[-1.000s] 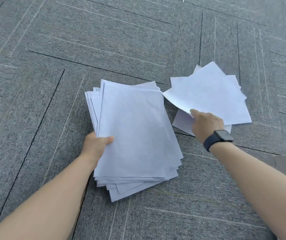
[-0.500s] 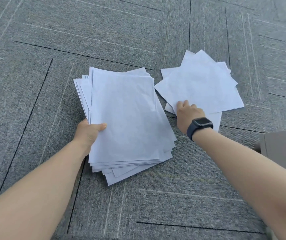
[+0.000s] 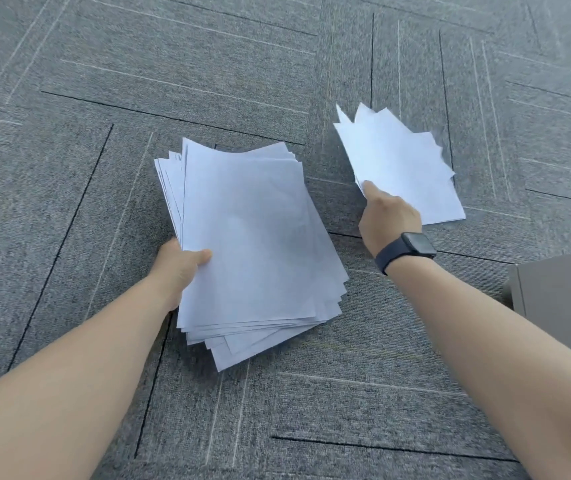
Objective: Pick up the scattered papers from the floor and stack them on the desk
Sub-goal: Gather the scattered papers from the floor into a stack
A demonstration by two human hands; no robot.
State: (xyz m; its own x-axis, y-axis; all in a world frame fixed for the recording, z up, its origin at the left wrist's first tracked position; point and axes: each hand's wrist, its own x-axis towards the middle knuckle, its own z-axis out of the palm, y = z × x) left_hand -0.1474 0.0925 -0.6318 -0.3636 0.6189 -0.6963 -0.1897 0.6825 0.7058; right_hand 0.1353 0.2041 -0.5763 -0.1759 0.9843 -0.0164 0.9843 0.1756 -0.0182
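A thick, uneven stack of white papers [image 3: 253,244] hangs above the grey carpet, and my left hand [image 3: 182,263] grips its left edge with the thumb on top. To the right, my right hand [image 3: 389,221], with a dark watch on the wrist, pinches the near corner of a smaller fan of white sheets [image 3: 401,164]. That fan is lifted and tilted, its corners splayed out. I see no other loose paper on the floor.
Grey carpet tiles [image 3: 208,71] with thin light and dark lines fill the view. The corner of a grey-brown piece of furniture [image 3: 564,292] juts in at the right edge, close to my right forearm.
My right hand has gathered the small pile off the carpet and lifted it; the sheets now fan out in its grip. The left hand keeps hold of the big stack.
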